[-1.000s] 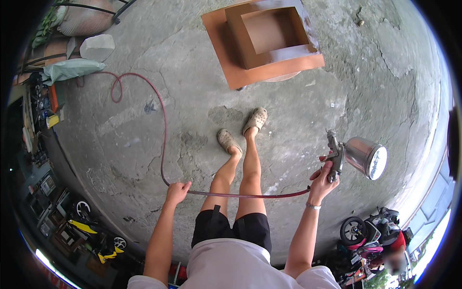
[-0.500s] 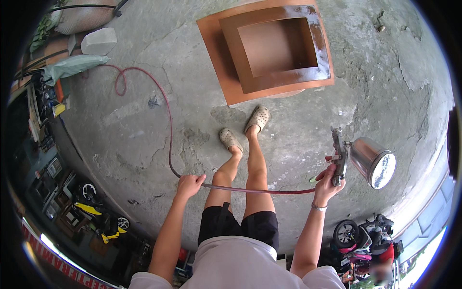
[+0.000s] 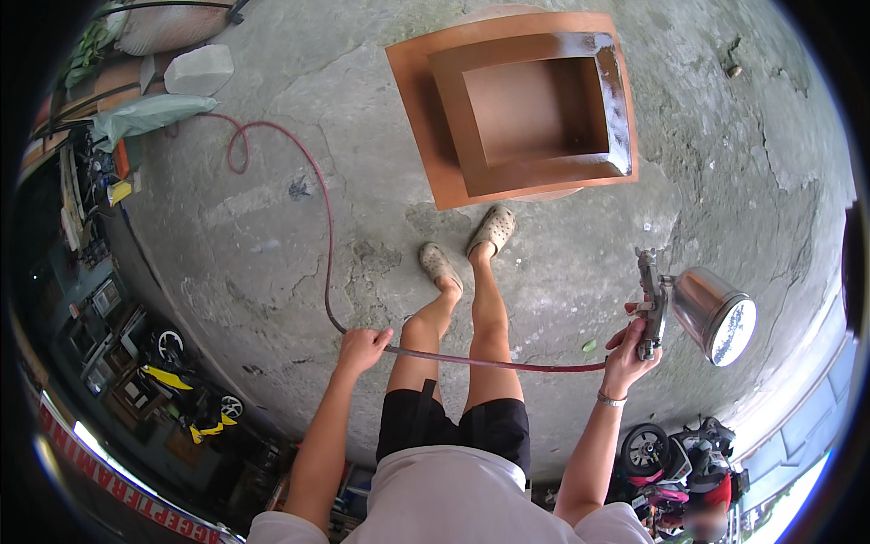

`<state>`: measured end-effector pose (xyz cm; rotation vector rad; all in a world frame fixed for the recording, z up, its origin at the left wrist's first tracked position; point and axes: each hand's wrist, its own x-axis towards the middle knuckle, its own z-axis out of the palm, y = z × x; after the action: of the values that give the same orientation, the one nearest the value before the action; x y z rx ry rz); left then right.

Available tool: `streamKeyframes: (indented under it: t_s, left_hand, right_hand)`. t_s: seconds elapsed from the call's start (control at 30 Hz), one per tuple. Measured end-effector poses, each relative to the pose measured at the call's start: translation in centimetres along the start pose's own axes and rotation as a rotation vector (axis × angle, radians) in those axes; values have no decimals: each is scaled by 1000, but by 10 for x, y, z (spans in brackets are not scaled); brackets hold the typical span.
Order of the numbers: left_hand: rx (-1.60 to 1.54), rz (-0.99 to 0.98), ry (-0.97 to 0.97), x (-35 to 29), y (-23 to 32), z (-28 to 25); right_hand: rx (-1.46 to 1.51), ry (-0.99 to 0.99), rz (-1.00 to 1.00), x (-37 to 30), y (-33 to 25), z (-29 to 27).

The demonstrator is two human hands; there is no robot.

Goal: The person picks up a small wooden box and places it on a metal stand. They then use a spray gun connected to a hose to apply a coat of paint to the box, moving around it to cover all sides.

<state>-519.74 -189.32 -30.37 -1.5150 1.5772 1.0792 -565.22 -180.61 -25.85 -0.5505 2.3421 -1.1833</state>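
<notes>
A metal spray gun (image 3: 651, 304) with a silver cup (image 3: 705, 304) on its right side is gripped in my right hand (image 3: 632, 361). From that hand a dark red air hose (image 3: 489, 362) runs across my legs to my left hand (image 3: 365, 350), whose fingers are wrapped round it. Ahead of my feet stands a brown box-like piece (image 3: 535, 113) with a wide flange, a raised frame and a rectangular hollow. The right side of its frame shines with a glossy coat. A pale round base (image 3: 548, 194) shows partly beneath it; the rest is hidden.
Beyond my left hand the hose curls over cracked concrete (image 3: 272, 208) to a grey-green sack (image 3: 154, 118). A pale block (image 3: 199, 70) lies behind that. Clutter and a yellow-black toy-like vehicle (image 3: 190, 390) line the left. A motorbike (image 3: 671, 458) and a person stand at lower right.
The whole view has shifted slightly, so the brown piece and floor appear lower and further right. My right hand with the spray gun sits a little further right. Both grips stay the same.
</notes>
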Motion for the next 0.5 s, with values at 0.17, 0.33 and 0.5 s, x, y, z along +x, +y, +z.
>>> streamKeyframes:
  t_s: [0.17,0.33,0.5]
  left_hand:
    - [-49,51,34,-7,-5,4]
    - [-89,74,94,-13,-21,0]
    - [-216,148,109,-18,-33,-14]
  right_hand:
    - [17,37,52,3,-13,10]
    - [31,5,0,-7,-27,13]
    - [-36,138,38,-8,-35,-1]
